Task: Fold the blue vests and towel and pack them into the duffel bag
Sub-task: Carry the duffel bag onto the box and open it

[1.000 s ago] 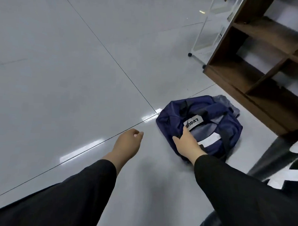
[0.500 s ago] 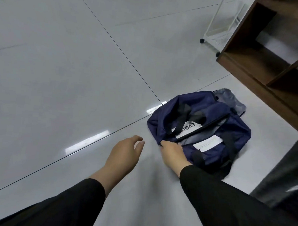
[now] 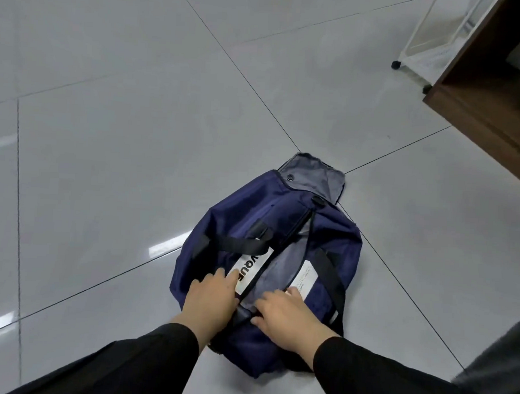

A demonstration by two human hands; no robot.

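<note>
A navy duffel bag [image 3: 251,223] with black straps lies on the grey tiled floor, its zip opening parted so the grey lining shows. A white label runs along the left lip. My left hand [image 3: 211,296] lies with straight fingers on the left side of the opening, fingertips on the label. On the right side, my right hand [image 3: 286,314] rests on the lining with its fingers spread at the near end of the opening. A grey flap with a snap sticks out at the bag's far end. No vest or towel is in view.
A brown wooden shelf unit [image 3: 483,105] stands at the upper right, with a white wire rack on casters [image 3: 420,52] behind it. Dark grey fabric [image 3: 499,359] lies at the lower right edge. Bare tiled floor [image 3: 105,160] spreads to the left and beyond the bag.
My left hand has moved from above the floor onto the bag. My right hand shifted from the bag's left edge to the right side of the opening. The view swung over the bag.
</note>
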